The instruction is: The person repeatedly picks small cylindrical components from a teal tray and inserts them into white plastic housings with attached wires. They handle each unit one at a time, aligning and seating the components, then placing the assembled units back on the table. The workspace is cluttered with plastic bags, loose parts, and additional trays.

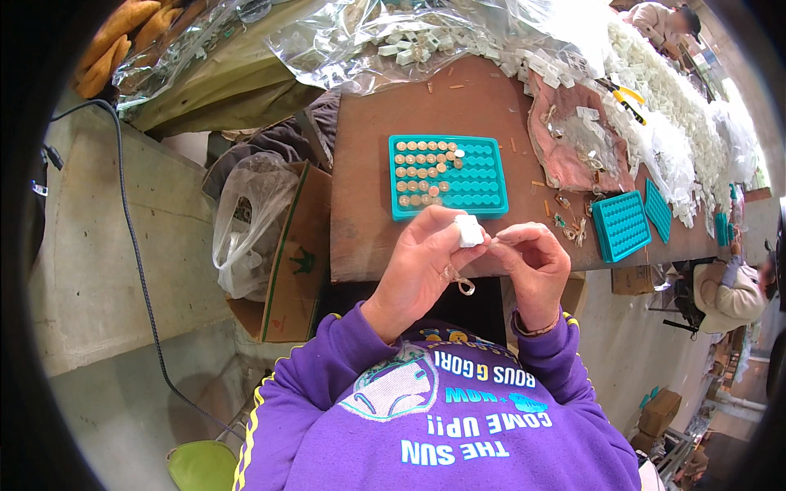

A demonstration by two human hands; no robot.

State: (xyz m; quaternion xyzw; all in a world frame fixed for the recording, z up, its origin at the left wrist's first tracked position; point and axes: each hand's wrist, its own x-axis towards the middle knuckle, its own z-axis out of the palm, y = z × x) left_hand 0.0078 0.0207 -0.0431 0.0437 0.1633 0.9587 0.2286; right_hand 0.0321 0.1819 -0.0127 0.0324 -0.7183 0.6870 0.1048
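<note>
My left hand (422,266) pinches a small white plastic block (469,231) between thumb and fingers, in front of my chest. Below the block a thin looped cord (460,281) hangs by the left palm. Close against the block's right side, my right hand (536,266) has thumb and forefinger pressed together; whatever lies between them is too small to make out. Just beyond both hands a teal tray (394,214) rests on the brown table (360,188). Rows of round tan discs (422,173) fill its left part, and one whitish disc (459,153) sits among them.
Stacked teal trays (621,229) stand at the table's right edge, near a pink cloth (553,143) and yellow-handled pliers (629,100). White plastic parts (663,114) are heaped at the far right. Left of the table is a cardboard box (299,262) with a plastic bag (254,217). Another person (729,290) is at right.
</note>
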